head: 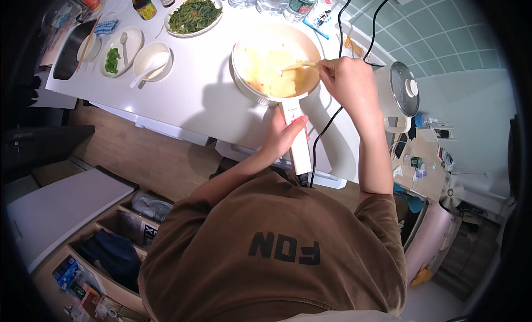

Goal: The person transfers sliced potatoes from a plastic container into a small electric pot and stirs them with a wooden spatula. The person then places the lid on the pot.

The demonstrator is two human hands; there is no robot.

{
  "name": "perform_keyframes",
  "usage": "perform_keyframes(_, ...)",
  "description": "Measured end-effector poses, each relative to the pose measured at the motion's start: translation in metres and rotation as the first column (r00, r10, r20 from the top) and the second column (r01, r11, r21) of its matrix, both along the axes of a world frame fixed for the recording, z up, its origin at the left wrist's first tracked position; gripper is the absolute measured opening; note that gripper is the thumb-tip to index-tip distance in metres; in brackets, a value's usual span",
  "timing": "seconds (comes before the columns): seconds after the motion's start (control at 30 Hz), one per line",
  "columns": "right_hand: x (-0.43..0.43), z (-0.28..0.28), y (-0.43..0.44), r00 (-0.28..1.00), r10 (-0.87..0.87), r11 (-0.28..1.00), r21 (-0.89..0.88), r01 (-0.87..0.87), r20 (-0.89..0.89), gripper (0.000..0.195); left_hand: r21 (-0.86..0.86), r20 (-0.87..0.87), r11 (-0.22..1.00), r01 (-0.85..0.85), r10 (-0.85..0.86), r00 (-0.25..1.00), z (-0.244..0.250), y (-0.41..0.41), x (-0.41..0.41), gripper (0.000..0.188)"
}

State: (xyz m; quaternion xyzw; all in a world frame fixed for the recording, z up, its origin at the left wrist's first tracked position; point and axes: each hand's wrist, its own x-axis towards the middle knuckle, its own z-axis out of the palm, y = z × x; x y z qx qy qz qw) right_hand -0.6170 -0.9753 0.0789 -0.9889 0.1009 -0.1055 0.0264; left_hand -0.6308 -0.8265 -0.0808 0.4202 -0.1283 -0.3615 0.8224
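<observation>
On the white counter stands a white electric frying pan (254, 96) with pale yellow slices of food (284, 86) and small red bits inside. Bright glare washes out part of the pan's contents. My left hand (286, 131) is wrapped around the pan's white handle (300, 155). From the right, my right hand (349, 79) grips a light-coloured spatula or spoon (300, 65), its far end down among the slices. A black power cord (325, 128) runs beside the handle.
A plate of cooked greens (194, 15), a bowl (153, 61) with a white spoon, and an oval dish (132, 39) with chopped green pieces stand left. Bottles (143, 5) and water jugs (272, 0) line the back. A lidded pot (398, 93) sits right.
</observation>
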Motion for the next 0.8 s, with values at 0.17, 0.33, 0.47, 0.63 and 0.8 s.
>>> perform_keyframes(0.17,-0.006,0.012,0.003,0.996,-0.011,1.0,0.029,0.008,0.093,0.015,-0.031,-0.014,0.999,-0.012,0.012,1.0,-0.002,-0.001,0.0,0.025)
perform_keyframes(0.33,0.004,0.002,0.004,0.991,0.013,0.998,0.061,-0.021,0.131,0.016,-0.041,-0.027,0.999,0.0,-0.001,1.0,0.0,-0.002,0.0,0.025)
perform_keyframes(0.47,0.007,-0.009,0.0,0.996,0.017,0.997,0.072,-0.023,0.082,0.018,-0.021,-0.022,1.0,0.013,-0.014,1.0,0.0,0.0,0.001,0.026)
perform_keyframes(0.63,0.01,-0.007,0.012,0.984,-0.004,0.989,0.144,-0.023,0.181,0.018,-0.009,-0.032,1.0,0.007,-0.008,0.999,0.002,0.0,0.001,0.028)
perform_keyframes(0.8,0.016,-0.016,0.013,0.992,-0.014,0.994,0.114,0.0,0.124,0.018,0.001,-0.046,1.0,0.002,-0.002,0.999,0.003,-0.001,0.0,0.026)
